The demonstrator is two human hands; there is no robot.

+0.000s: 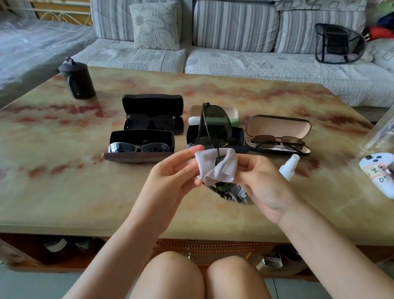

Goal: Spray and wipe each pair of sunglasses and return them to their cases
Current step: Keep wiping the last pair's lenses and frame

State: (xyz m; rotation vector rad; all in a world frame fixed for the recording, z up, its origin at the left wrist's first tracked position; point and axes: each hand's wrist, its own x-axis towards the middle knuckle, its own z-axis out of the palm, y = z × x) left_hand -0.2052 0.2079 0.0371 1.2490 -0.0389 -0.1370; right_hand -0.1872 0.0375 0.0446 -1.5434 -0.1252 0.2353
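Above the table's front edge I hold a pair of dark green sunglasses (pixel 216 127) upright, one lens pointing up. A grey wiping cloth (pixel 218 166) is wrapped around the lower lens. My left hand (pixel 172 174) pinches the cloth's left side and my right hand (pixel 261 180) pinches its right side. Behind them stand several open cases: a black case (pixel 153 103) with dark sunglasses (pixel 152 123), a brown case (pixel 142 143) with grey sunglasses (pixel 140 147), a navy case (pixel 237 135), and a beige-lined case (pixel 280 126) with brown sunglasses (pixel 277 141). A white spray bottle (pixel 289 166) lies right of my hand.
A black cylindrical pouch (pixel 76 78) stands at the far left of the marble table (pixel 77 181). A cream case (pixel 230 110) lies behind the held sunglasses. A white controller (pixel 382 173) and a clear bottle (pixel 390 126) sit at the right edge. A striped sofa (pixel 229 30) lies beyond.
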